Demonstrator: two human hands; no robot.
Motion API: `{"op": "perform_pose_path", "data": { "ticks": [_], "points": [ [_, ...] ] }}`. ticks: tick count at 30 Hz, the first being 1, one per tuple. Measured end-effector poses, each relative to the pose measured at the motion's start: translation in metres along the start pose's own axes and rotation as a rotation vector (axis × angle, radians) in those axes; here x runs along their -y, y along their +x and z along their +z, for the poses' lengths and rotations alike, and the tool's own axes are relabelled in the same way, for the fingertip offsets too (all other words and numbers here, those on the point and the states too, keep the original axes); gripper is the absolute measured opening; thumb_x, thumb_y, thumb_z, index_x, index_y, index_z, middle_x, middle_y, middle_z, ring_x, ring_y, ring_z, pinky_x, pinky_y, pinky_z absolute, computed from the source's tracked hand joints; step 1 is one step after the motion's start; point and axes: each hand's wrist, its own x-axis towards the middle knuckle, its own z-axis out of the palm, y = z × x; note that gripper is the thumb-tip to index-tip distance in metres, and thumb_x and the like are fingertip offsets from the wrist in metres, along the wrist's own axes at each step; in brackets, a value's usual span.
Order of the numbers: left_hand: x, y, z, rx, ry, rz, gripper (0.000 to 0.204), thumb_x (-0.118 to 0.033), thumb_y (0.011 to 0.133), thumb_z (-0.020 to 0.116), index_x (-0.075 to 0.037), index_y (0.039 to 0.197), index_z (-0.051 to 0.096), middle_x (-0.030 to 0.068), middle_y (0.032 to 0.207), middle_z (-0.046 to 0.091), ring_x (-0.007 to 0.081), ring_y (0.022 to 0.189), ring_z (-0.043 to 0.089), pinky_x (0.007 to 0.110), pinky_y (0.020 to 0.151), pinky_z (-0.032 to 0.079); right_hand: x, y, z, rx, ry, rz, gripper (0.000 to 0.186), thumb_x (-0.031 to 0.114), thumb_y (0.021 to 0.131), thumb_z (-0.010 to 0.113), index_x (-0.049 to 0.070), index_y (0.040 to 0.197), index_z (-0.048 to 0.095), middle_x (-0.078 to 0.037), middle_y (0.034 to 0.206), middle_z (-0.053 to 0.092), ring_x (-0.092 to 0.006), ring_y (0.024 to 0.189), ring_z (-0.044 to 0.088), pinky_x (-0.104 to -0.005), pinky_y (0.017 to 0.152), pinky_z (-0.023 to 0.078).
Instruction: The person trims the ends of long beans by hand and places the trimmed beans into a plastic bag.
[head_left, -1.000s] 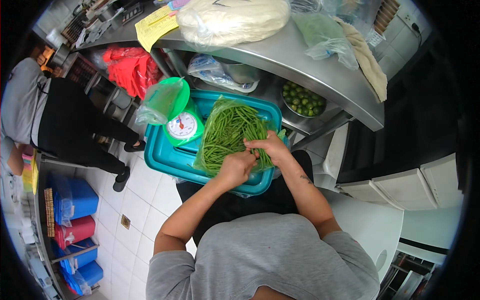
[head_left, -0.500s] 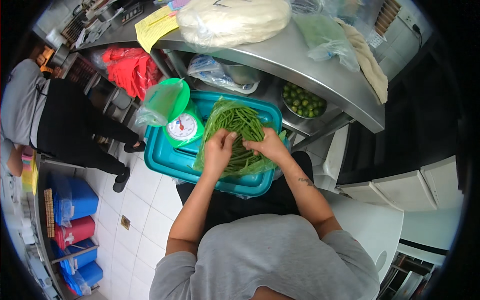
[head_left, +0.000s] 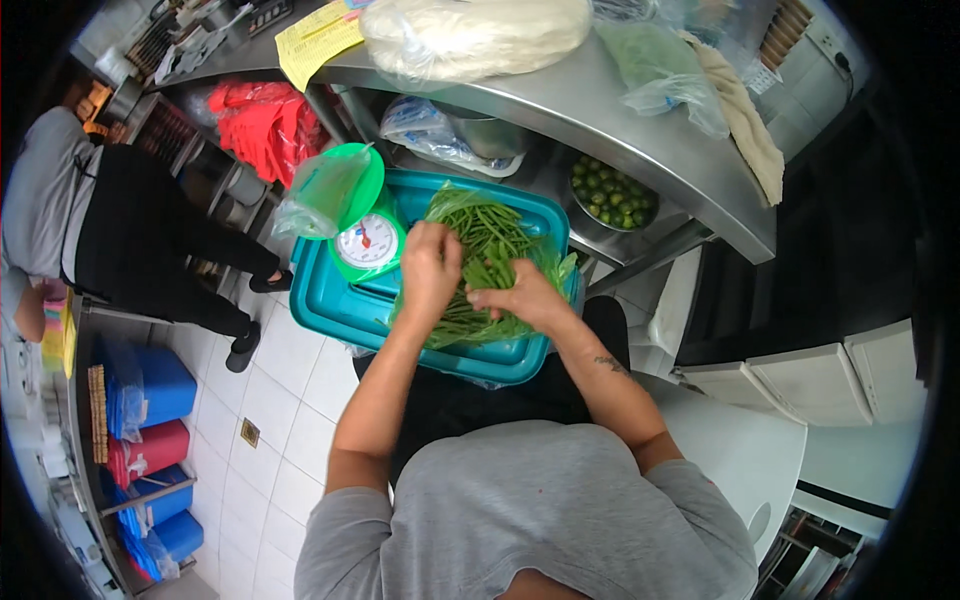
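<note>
The heap of long green beans [head_left: 487, 262] lay right under my fingers, piled in a clear plastic bag inside the teal plastic tub [head_left: 345, 312] in front of my knees. The pods ran mostly away from me, their long axis pointing up toward the steel counter [head_left: 640, 140], with the near ends fanning out toward the tub's front edge.

My left hand [head_left: 430, 265] was on the left side of the heap, fingers curled down and closed around a bunch of pods. My right hand [head_left: 520, 297] lay just beside it, nearer to me and a little lower on the pile, fingers bent into the beans; whether they pinched any or only pressed on them I could not tell. Both hands touched the beans, and neither was clearly nearer than the other.

A small green dial kitchen scale [head_left: 365, 243] stood at the left of the tub, just beside my left hand, with a thin green-tinted plastic bag [head_left: 320, 195] draped at its pan. Beyond the tub, under the counter, a metal bowl of small green limes [head_left: 612, 195] sat on the lower shelf. The floor was pale tile [head_left: 270, 400], and another person in a grey top and black trousers [head_left: 90, 215] stood well apart on my left.
</note>
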Motion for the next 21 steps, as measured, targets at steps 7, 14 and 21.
{"op": "perform_pose_path", "data": {
  "ticks": [7, 14, 21],
  "points": [
    [0.043, -0.014, -0.045, 0.124, 0.075, -0.1, 0.004, -0.004, 0.079, 0.056, 0.0, 0.078, 0.056, 0.0183, 0.076, 0.053, 0.0377, 0.071, 0.054, 0.044, 0.062, 0.043, -0.012, -0.004, -0.031, -0.229, 0.114, -0.018, 0.017, 0.005, 0.073, 0.072, 0.002, 0.084, 0.059, -0.005, 0.075, 0.059, -0.0117, 0.065, 0.056, -0.0249, 0.058, 0.046],
    [0.038, -0.045, -0.043, 0.457, 0.343, -0.002, 0.012, -0.001, 0.071, 0.06, -0.003, 0.083, 0.059, 0.0141, 0.083, 0.053, 0.0336, 0.083, 0.055, 0.042, 0.067, 0.045, -0.011, 0.003, -0.014, -0.22, -0.106, -0.008, 0.027, 0.01, 0.071, 0.074, -0.003, 0.09, 0.06, -0.007, 0.083, 0.064, -0.0155, 0.074, 0.06, -0.0292, 0.07, 0.049],
    [0.014, -0.022, -0.056, 0.38, 0.074, 0.071, 0.009, 0.0, 0.069, 0.062, -0.003, 0.076, 0.059, 0.0132, 0.078, 0.051, 0.0318, 0.079, 0.053, 0.042, 0.066, 0.045, -0.023, 0.015, -0.007, -0.254, -0.406, -0.23, 0.025, 0.008, 0.073, 0.071, -0.001, 0.094, 0.062, -0.008, 0.086, 0.067, -0.0152, 0.077, 0.062, -0.0292, 0.07, 0.048]
  ]
}}
